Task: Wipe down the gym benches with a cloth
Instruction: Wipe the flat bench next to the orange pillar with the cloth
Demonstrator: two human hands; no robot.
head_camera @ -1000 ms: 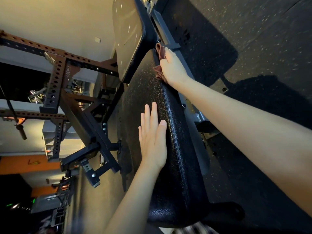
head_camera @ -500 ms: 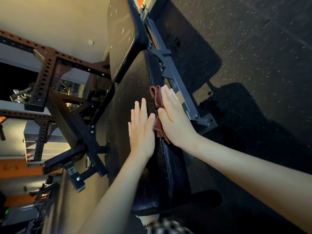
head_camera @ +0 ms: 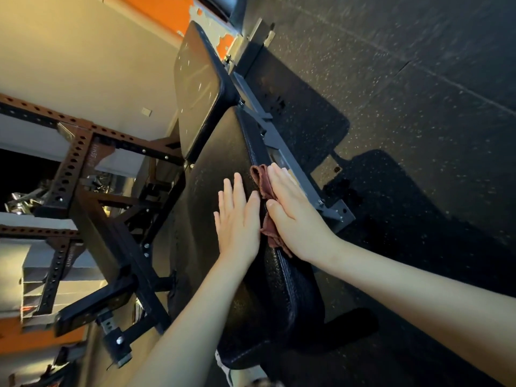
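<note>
- The long black pad of the gym bench [head_camera: 223, 152] is laid lengthwise away from the viewer; it is pebbled vinyl with rounded edges.
- A crumpled maroon cloth [head_camera: 261, 180] is pressed onto the pad's right edge under the flat, straight-fingered right hand [head_camera: 293, 216].
- The left hand [head_camera: 238, 222] is laid flat just beside it, with nothing gripped.
- Since a second ago, the cloth has been drawn back from the pad's far end.

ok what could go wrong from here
The maroon cloth is bunched under the right hand at the edge of the seat pad, so it could slip off toward the grey frame rail. Fingers might catch its bolted bracket. The left hand covers a patch that may get missed.
</note>
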